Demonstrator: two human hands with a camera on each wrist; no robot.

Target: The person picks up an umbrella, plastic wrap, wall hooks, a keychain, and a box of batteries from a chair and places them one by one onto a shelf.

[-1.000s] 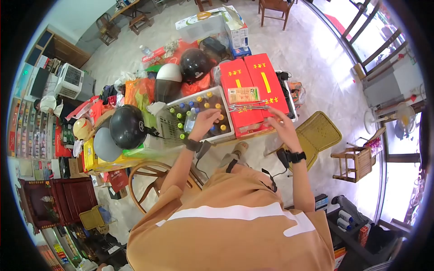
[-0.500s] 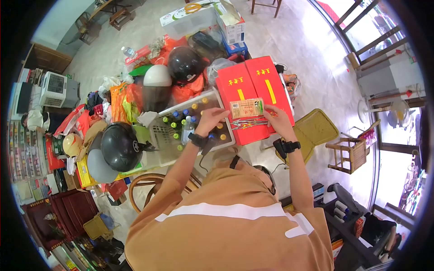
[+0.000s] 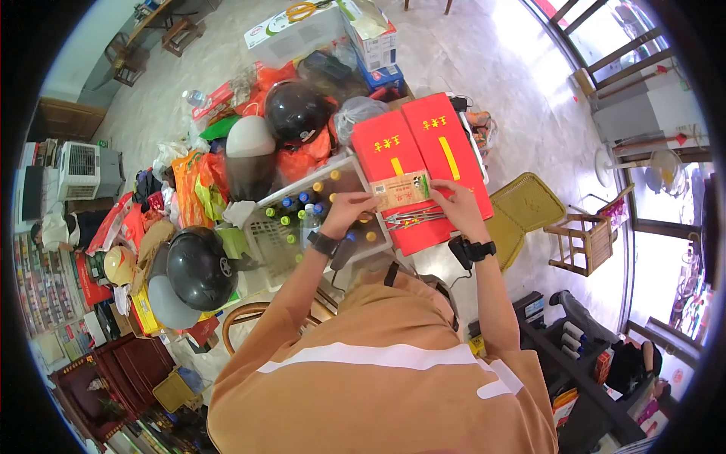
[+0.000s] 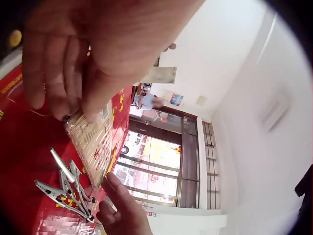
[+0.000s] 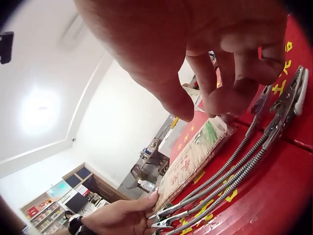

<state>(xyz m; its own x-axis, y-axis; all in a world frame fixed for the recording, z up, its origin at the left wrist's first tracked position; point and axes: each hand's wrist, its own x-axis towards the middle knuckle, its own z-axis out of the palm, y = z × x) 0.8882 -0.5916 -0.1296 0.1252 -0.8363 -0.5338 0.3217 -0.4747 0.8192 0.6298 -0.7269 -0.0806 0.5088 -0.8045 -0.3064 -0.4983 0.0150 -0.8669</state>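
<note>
A flat packet of thin pale sticks (image 3: 402, 191) with a printed label is at the near end of the red boxes (image 3: 389, 144). My left hand (image 3: 349, 212) pinches its left end between thumb and fingers; the left wrist view shows this grip on the packet (image 4: 93, 142). At its right end is my right hand (image 3: 460, 208), its fingertips touching the packet's corner (image 5: 217, 128) and its thumb (image 5: 178, 105) apart from them. Several metal clips on bendable stems (image 3: 414, 217) lie on the red box just on the near side of the packet.
Left of the red boxes stands a grey crate (image 3: 268, 250) with capped bottles. Beyond are black helmets (image 3: 296, 112), bags and a white box (image 3: 295, 38) with scissors on top. A yellow folding chair (image 3: 527, 200) stands at the right.
Both hands have come away from the metal clips, which now lie on the red box, and have moved to the two ends of the packet. The head view has shifted.
</note>
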